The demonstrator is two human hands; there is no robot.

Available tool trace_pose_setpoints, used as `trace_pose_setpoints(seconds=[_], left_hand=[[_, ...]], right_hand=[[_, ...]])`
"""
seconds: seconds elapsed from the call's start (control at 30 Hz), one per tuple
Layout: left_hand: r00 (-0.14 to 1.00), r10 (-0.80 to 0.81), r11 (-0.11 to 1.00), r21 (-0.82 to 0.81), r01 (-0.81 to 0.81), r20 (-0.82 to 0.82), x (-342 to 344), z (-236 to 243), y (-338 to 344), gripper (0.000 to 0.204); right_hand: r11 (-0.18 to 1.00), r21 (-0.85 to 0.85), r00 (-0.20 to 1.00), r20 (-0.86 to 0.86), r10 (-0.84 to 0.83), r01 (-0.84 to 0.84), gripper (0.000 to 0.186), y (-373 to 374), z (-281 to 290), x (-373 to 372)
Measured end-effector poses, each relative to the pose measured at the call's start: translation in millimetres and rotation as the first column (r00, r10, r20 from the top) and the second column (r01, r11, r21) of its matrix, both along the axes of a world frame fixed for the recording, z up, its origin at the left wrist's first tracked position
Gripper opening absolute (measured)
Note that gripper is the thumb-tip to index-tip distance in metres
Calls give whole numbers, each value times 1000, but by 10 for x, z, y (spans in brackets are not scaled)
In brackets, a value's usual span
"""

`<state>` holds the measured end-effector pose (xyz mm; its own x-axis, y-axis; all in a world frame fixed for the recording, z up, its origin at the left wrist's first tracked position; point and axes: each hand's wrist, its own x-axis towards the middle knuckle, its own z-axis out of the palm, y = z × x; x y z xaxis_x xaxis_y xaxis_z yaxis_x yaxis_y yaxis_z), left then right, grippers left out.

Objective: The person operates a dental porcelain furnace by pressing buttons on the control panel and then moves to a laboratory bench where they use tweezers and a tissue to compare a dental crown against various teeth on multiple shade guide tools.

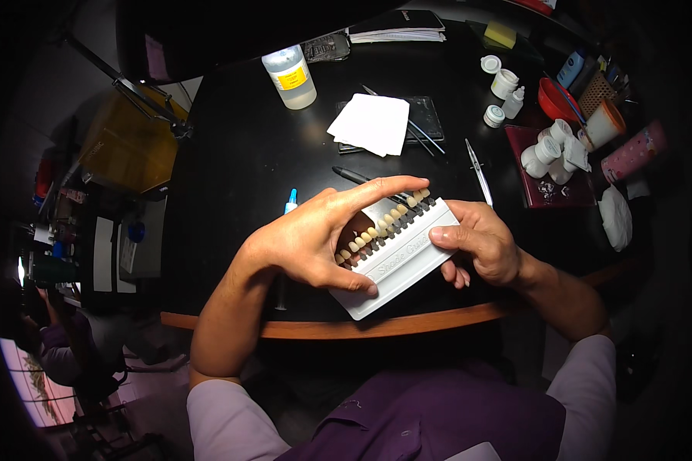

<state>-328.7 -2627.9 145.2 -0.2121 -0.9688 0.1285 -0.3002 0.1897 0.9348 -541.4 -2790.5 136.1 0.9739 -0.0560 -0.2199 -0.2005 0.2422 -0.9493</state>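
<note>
I hold a white tooth shade guide [392,276] with a row of tooth-shaped tabs in cream tones on dark holders. My left hand [307,242] grips it from the left, thumb on the white base and index finger stretched over the tabs to the far end. My right hand [480,246] grips the right side with its thumb on the front. Just behind them lie a dark pen [344,173] and a syringe [291,202] with a blue tip, partly hidden by my left hand. Metal tweezers [478,170] lie to the right.
Behind are a bottle [296,96], white paper squares [367,123] on a black pad and notebooks [396,34]. Jars [546,154] on a maroon tray [519,188], cups and tools crowd the right. A yellow box [123,146] and co-worker [65,349] are left, beyond the desk edge [323,329].
</note>
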Motion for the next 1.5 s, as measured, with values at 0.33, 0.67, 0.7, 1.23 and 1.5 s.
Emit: trace_pose_setpoints(seconds=[0.33,0.67,0.7,1.23,1.5], left_hand=[[1000,-3,1000,-14,3,13,8,-1,-10,115],[853,486,867,-19,-498,-189,41,-25,-38,102],[834,489,861,-10,-508,-254,24,-25,-51,98],[797,505,851,41,-523,-330,24,28,-55,88],[774,488,861,80,-502,-403,69,-4,-36,82]], right_hand=[[1000,-16,1000,2,-16,16,31,-9,41,4],[943,33,923,195,-331,331,28,-64,-133,24],[925,52,908,182,-378,375,28,-10,-92,49],[942,78,932,135,-335,327,31,-84,-131,55],[933,85,923,142,-359,350,31,-65,-98,59]])
